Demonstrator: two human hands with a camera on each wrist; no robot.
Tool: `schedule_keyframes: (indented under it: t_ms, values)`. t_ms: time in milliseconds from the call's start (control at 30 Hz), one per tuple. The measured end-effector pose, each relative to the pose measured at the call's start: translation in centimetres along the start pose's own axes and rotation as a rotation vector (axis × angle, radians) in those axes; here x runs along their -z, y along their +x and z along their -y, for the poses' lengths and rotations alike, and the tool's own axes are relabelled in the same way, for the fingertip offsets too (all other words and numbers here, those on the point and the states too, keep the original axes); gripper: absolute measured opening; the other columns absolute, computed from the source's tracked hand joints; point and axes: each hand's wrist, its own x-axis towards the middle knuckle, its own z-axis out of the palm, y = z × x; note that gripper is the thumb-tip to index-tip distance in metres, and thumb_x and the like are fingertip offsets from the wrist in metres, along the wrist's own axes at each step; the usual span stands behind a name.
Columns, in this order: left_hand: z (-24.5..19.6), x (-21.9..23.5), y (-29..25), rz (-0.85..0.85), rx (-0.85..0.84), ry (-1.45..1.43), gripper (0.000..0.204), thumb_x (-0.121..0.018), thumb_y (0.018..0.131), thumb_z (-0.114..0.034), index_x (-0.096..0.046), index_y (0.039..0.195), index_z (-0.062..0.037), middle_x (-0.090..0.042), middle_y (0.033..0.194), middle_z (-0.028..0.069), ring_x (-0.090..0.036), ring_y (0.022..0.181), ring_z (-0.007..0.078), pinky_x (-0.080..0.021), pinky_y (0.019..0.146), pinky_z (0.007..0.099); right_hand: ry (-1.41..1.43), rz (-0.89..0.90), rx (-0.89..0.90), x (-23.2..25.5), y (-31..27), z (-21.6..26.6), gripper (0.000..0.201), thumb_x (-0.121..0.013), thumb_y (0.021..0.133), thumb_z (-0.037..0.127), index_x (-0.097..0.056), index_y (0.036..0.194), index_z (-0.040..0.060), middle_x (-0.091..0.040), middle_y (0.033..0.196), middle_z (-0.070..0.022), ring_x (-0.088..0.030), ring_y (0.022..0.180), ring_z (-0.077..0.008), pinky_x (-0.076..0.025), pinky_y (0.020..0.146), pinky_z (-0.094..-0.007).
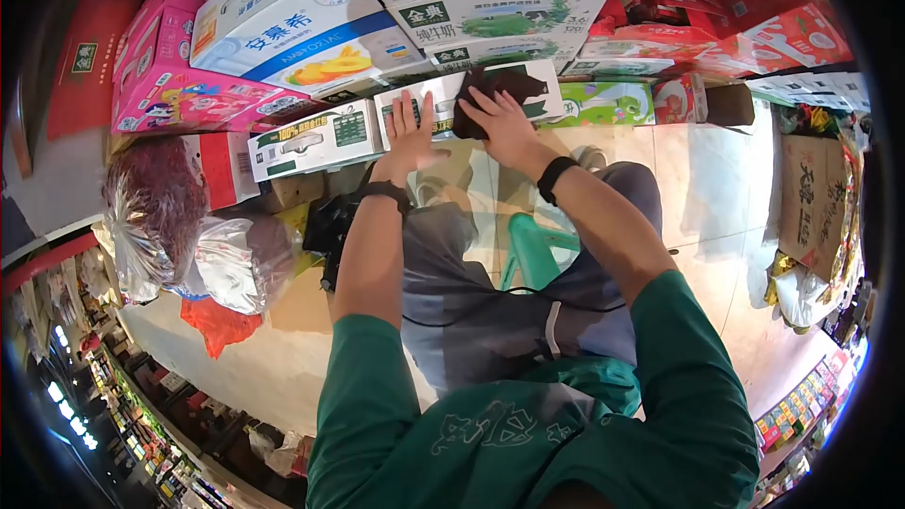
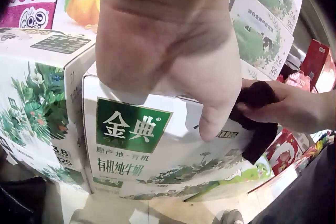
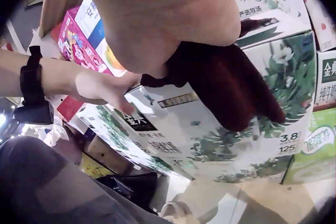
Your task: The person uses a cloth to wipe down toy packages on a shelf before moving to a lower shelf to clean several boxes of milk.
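Observation:
My left hand (image 1: pixel 409 139) rests on top of a white milk carton (image 2: pixel 121 155) with a green label, fingers straight and thumb out to the side. To its right, my right hand (image 1: pixel 507 129) presses a dark maroon cloth (image 3: pixel 231 90) onto the same row of cartons, its fingers spread over the fabric. Part of the cloth hangs down over the carton's front face in the right wrist view. Another white carton (image 1: pixel 316 143) stands just left of my left hand. The right fingertips are hidden behind the palm in the right wrist view.
Stacked milk cases (image 1: pixel 490 24) rise behind the hands, with pink boxes (image 1: pixel 179 94) at left and red boxes (image 1: pixel 764 28) at right. Green packs (image 1: pixel 608 104) continue the row. A green stool (image 1: pixel 533 250) stands between the legs; plastic bags (image 1: pixel 231 264) lie at left.

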Motion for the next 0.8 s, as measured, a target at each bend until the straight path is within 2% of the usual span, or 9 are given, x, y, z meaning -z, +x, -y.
schedule_keyframes:
  t_ms: [67,100,367,500,600,733,800]
  values:
    - [0.2,-0.3,0.1,-0.016,-0.001,-0.009,0.124,-0.078,0.067,-0.045,0.012,0.151,-0.0253,0.023,0.153,0.0233,0.019,0.142,0.0395,0.002,0.114,0.0497,-0.012,-0.005,0.02,-0.8,0.7,1.2,0.074,-0.068,0.076,0.02,-0.037,0.144,0.0169,-0.029,0.152,-0.011,-0.037,0.132,-0.0405,-0.025,0.113,-0.0476]
    - [0.3,-0.3,-0.1,-0.043,-0.023,-0.032,0.121,-0.075,0.067,-0.045,0.008,0.152,-0.0235,0.017,0.154,0.0247,0.015,0.143,0.0421,0.002,0.115,0.0509,-0.009,-0.019,0.018,-1.1,0.9,1.7,0.073,-0.068,0.075,0.018,-0.039,0.142,0.0175,-0.031,0.151,-0.0105,-0.037,0.132,-0.0399,-0.025,0.113,-0.0472]
    - [0.6,-0.3,0.2,-0.065,-0.02,-0.114,0.115,-0.072,0.068,-0.043,0.005,0.152,-0.0287,0.017,0.156,0.0206,0.015,0.144,0.0374,0.004,0.115,0.0485,0.069,-0.096,0.037,-0.6,1.0,1.2,0.069,-0.068,0.073,0.016,-0.045,0.138,0.0176,-0.035,0.149,-0.0094,-0.039,0.13,-0.0392,-0.028,0.112,-0.0456]
    - [0.7,-0.2,0.2,-0.053,-0.014,-0.141,0.113,-0.071,0.069,-0.044,0.005,0.152,-0.0294,0.018,0.156,0.0195,0.016,0.144,0.0365,0.004,0.115,0.048,0.096,-0.136,0.007,-0.2,0.9,-0.4,0.075,-0.069,0.071,0.01,-0.042,0.14,0.0195,-0.032,0.15,-0.0081,-0.039,0.128,-0.0438,-0.031,0.11,-0.0472]
    - [0.7,-0.2,0.3,-0.034,-0.013,-0.142,0.112,-0.07,0.07,-0.044,0.005,0.152,-0.0291,0.02,0.155,0.0191,0.017,0.144,0.0361,0.005,0.114,0.0478,0.037,-0.179,-0.086,1.2,0.2,-2.3,0.072,-0.069,0.071,0.012,-0.045,0.138,0.0174,-0.035,0.149,-0.0092,-0.04,0.128,-0.0414,-0.032,0.109,-0.046]
    - [0.6,0.0,0.3,-0.013,-0.011,-0.137,0.112,-0.069,0.071,-0.044,0.007,0.152,-0.0284,0.02,0.155,0.0194,0.018,0.144,0.0362,0.006,0.114,0.0481,-0.023,-0.253,-0.179,2.1,-0.4,-5.7,0.073,-0.068,0.073,0.01,-0.042,0.14,0.0196,-0.033,0.15,-0.0084,-0.039,0.128,-0.0427,-0.033,0.109,-0.0463]
    - [0.4,0.3,0.2,0.01,-0.001,-0.115,0.113,-0.07,0.072,-0.045,0.008,0.152,-0.0281,0.022,0.155,0.019,0.019,0.144,0.0358,0.005,0.114,0.0478,-0.024,-0.235,-0.225,2.4,-0.7,-6.8,0.074,-0.068,0.074,0.009,-0.04,0.142,0.021,-0.032,0.15,-0.0094,-0.038,0.128,-0.0436,-0.032,0.11,-0.0463]
